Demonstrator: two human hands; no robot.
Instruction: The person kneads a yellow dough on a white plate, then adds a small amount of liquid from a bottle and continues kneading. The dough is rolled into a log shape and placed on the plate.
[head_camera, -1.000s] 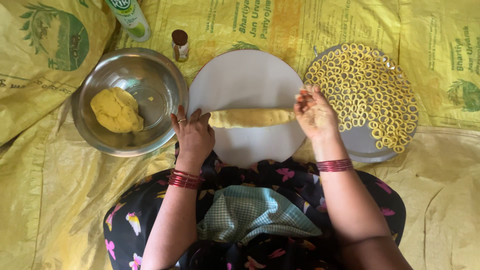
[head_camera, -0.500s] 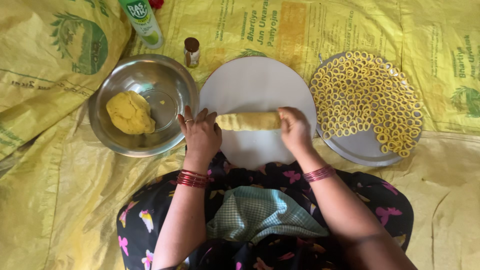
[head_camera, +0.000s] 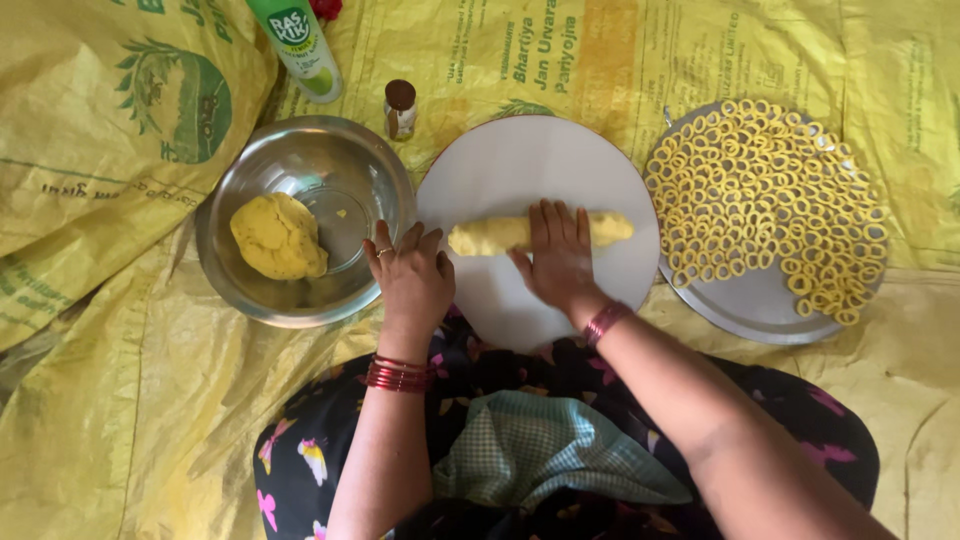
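A thick yellow dough roll (head_camera: 490, 237) lies across the round white board (head_camera: 535, 160). My right hand (head_camera: 558, 256) presses flat on the roll's middle, fingers spread. Just left of the roll, my left hand (head_camera: 410, 280) rests on the board's left edge with its fingers apart, holding nothing. A steel bowl (head_camera: 330, 165) to the left holds a lump of yellow dough (head_camera: 277, 236). At the right, a steel plate (head_camera: 760, 310) carries several small dough rings (head_camera: 765, 190).
Yellow printed sacks (head_camera: 120, 150) cover the floor all around. A green-and-white bottle (head_camera: 298, 45) and a small brown-capped jar (head_camera: 400, 108) stand behind the bowl. My lap in dark floral cloth, with a checked cloth (head_camera: 530, 450), fills the lower middle.
My right hand has slid left from the roll's right end to its middle. The roll has become shorter and thicker. My left hand has come off the roll's left end.
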